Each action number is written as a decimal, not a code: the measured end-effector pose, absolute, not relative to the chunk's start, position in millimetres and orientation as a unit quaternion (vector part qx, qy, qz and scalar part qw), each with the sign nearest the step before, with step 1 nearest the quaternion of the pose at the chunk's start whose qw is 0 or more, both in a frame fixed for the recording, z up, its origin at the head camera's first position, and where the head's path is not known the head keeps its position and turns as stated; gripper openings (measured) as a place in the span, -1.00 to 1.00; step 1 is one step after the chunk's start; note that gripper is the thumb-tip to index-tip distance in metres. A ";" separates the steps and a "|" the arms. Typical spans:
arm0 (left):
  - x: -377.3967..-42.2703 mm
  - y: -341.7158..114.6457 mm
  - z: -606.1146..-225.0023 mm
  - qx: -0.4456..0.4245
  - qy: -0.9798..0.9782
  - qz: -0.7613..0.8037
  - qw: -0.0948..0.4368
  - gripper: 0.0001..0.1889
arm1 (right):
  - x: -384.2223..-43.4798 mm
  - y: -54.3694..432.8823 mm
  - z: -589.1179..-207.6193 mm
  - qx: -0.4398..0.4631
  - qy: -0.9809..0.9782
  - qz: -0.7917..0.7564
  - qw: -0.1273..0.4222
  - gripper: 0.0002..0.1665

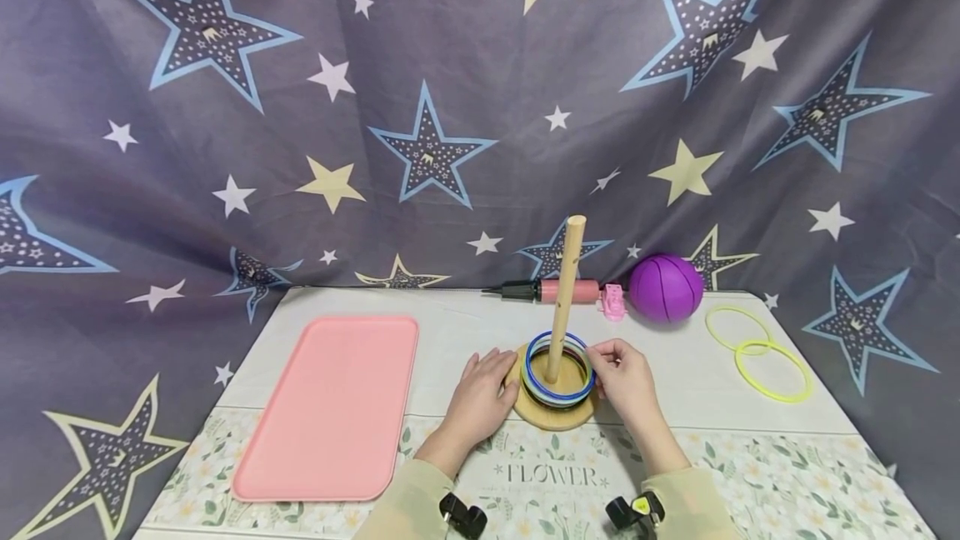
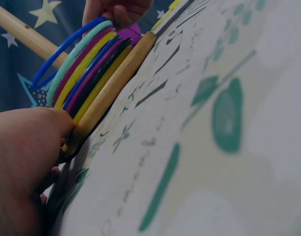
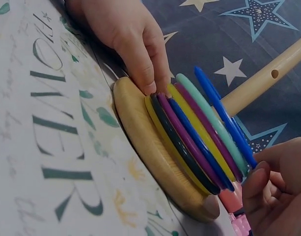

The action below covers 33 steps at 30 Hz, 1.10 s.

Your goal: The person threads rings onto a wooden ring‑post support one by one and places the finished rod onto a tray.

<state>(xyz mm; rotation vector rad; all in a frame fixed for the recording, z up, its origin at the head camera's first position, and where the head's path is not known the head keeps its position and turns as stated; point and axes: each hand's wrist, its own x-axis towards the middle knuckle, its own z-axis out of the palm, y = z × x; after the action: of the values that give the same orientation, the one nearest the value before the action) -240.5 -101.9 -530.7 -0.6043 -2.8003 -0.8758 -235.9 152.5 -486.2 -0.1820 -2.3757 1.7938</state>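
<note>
A round wooden base (image 1: 553,422) carries an upright wooden peg (image 1: 567,290). Stacked around the peg are several thin plastic rings, among them a mint ring (image 3: 195,93), a purple ring and a yellow ring. On top lies a blue ring (image 3: 214,96), tilted, its far side lifted off the mint one. Thumb and fingers of my right hand (image 1: 624,377) pinch this blue ring at its right edge. My left hand (image 1: 480,398) rests against the base's left edge, its fingers loosely extended and touching near the lower rings.
A pink tray (image 1: 330,407) lies on the left. Behind the peg are a pink and black pump (image 1: 570,291), a small pink object (image 1: 613,303) and a purple ball (image 1: 666,288). Two yellow-green rings (image 1: 798,397) overlap at right. A star-patterned cloth (image 1: 450,48) hangs behind.
</note>
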 end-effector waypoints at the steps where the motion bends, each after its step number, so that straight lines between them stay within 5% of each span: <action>1: -240.3 -101.7 -530.3 -0.202 -0.932 -0.292 0.075 -0.48 | -235.8 152.6 -486.2 -0.061 -0.795 0.598 0.081 -0.78; 33: -239.6 -101.6 -528.4 -0.199 -0.932 -0.294 0.067 -0.47 | -238.9 154.5 -491.9 -0.086 -0.803 0.582 0.090 -0.77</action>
<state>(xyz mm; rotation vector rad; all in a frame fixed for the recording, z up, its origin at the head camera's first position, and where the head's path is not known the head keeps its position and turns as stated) -239.6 -101.6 -528.4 -0.5994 -2.8102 -0.8868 -238.9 154.5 -491.9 -0.2563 -2.3895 1.7319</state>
